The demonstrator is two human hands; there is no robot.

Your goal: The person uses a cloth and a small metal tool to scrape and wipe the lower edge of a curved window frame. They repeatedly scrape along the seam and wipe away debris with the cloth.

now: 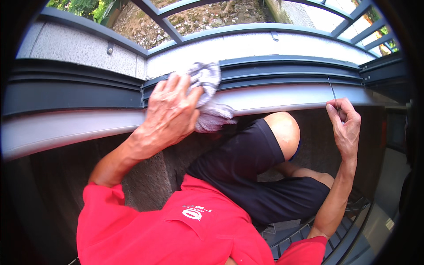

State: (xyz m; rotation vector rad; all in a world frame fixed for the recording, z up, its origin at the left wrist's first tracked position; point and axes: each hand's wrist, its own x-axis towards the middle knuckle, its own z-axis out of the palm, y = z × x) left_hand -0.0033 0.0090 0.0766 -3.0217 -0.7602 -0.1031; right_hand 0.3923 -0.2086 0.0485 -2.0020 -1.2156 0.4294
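Observation:
My left hand [172,107] holds a grey-and-white cloth [206,81] at the corner of a dark metal window track [285,71]. Part of the cloth hangs over the pale sill [265,96] in front of the track. Farther right, my right hand [344,124] pinches a thin pointed metal tool [332,89] between thumb and fingers. Its tip points up, in front of the track's right part; whether it touches the track, I cannot tell. The hand's lower fingers are curled and partly hidden.
Beyond the track run a pale stone ledge [232,43] and a grey metal railing [258,29], with stony ground outside. A dark side frame [384,71] closes the track at right. My bent knee [285,132] is close below the sill. Metal bars [298,233] lie at lower right.

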